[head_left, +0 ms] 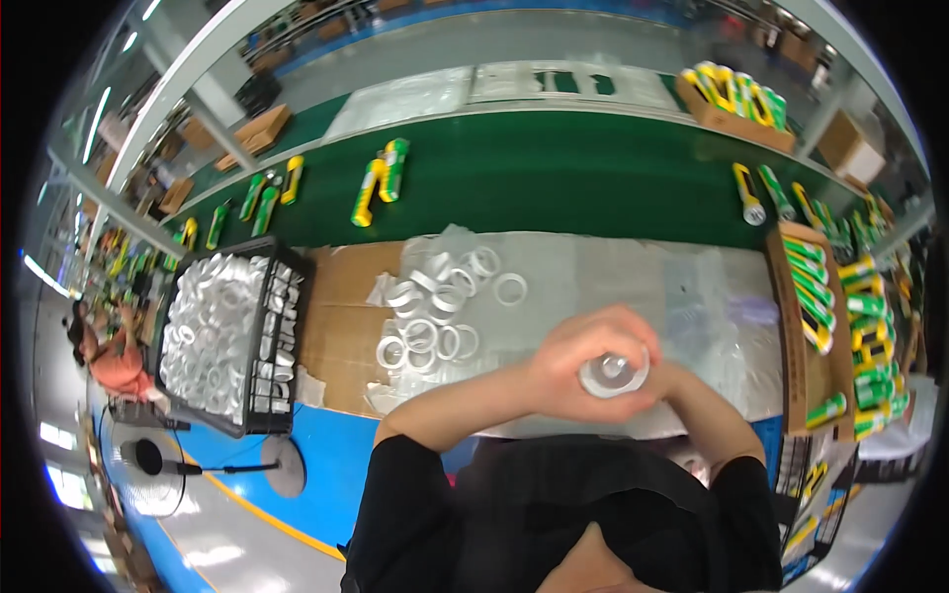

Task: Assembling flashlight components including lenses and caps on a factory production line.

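Note:
Both my hands meet in front of my chest, above the right half of the table. My left hand (583, 348) curls around the head of a flashlight (614, 374). Its round clear lens and white rim face up; the body below is hidden by my hands. Pressed in on the other side, my right hand (656, 383) also grips the flashlight, though most of its fingers are out of sight. On the table to the left of my hands lies a loose pile of white rings (435, 301), some overlapping, one apart from the rest.
A black crate (259, 341) full of white rings stands at the left. Green and yellow flashlights (381, 183) lie on the green conveyor belt (554, 178). A cardboard box (840, 390) at the right holds more. A standing fan (153, 460) and a person (121, 366) are at far left.

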A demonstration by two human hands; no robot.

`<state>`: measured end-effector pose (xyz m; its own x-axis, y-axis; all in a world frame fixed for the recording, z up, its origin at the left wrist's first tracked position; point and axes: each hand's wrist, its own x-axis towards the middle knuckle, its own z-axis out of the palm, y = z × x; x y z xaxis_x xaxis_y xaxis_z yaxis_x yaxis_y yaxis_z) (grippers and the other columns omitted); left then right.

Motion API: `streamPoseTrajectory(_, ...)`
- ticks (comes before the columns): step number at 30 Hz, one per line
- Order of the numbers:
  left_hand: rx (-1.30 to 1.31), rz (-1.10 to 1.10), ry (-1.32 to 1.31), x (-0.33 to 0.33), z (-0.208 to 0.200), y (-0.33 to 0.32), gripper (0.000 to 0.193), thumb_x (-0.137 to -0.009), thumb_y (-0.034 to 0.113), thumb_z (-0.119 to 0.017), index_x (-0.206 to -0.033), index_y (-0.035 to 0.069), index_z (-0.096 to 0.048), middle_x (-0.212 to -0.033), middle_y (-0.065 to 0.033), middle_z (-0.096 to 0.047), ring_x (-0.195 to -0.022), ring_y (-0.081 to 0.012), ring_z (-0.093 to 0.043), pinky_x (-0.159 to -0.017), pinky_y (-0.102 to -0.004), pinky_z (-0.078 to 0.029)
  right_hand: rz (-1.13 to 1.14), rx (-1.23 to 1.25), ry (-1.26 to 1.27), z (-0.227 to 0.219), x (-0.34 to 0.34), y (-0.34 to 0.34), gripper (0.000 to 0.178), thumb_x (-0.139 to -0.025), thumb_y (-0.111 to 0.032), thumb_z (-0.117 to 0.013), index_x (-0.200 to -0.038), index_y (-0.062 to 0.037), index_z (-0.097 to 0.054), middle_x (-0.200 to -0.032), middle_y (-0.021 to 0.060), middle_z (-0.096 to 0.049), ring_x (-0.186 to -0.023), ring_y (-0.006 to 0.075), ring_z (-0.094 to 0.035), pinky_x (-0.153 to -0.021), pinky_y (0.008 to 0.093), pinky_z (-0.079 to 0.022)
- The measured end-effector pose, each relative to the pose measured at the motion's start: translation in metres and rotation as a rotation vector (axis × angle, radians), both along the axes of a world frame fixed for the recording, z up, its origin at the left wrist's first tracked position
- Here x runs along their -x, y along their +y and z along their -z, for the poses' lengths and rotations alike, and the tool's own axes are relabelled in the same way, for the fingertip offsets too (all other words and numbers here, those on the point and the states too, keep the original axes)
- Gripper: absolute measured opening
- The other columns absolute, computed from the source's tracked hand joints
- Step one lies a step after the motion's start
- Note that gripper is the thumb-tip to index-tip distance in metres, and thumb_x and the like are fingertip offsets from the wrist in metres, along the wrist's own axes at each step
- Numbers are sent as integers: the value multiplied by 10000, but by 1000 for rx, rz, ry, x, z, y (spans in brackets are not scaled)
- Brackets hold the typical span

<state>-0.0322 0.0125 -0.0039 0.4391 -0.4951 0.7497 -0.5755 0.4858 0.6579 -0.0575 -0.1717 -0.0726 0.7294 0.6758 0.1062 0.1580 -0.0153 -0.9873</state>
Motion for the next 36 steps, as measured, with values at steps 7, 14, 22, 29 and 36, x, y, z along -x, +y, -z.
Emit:
streamPoseTrajectory(7, -694, -1057, -487, -190, 40, 87, 593, -745, 295, -790, -1253, 113, -546, -1282, -222, -533, -1157, -381, -540, -953, -453, -463, 638, 1082, -1009, 11, -217, -101, 451, -713, -1, -676, -1132, -101, -544, -1491, 163, -344, -1352, 501, -287, -1073, 550, -319)
streamPoseTrajectory(14, -1574, -1573, 27, -322, 124, 234, 649, -851, 429, -668, -1364, 144, -390, -1023, -162, -641, -868, -340, -668, -705, -443, -555, 594, 1531, -802, 56, -306, -240, 433, -811, 20, -600, -1207, -149, -552, -1513, 108, -324, -1434, 320, -238, -1150, 485, -270)
streamPoseTrajectory(22, -732, -1306, 373, -309, 121, 180, 646, -818, 415, -693, -1346, 129, -453, -865, -142, -679, -775, -316, -667, -703, -415, -522, 807, 447, -834, 29, -266, -168, 301, -895, 16, -499, -1178, -55, -571, -1103, 102, -646, -953, 245, -652, -800, 335, -523)
streamPoseTrajectory(29, -376, -394, 710, -90, 67, 34, 612, -904, 239, -678, -1390, 93, -335, -814, -45, -650, -672, -125, -589, -586, -265, -461, 567, -406, 367, -22, -128, 21, 568, -934, -416, -600, -1286, 16, -483, -1078, 136, -628, -952, 216, -632, -841, 339, -527)
streamPoseTrajectory(36, -394, -518, 441, -14, 95, 19, 449, -959, 177, -592, -1339, 33, -399, -1040, -93, -662, -932, -172, -648, -823, -296, -517, 573, -574, 526, -6, 3, 27, 539, -871, -314, -673, -1284, -51, -450, -888, 98, -606, -806, 213, -627, -711, 340, -529)
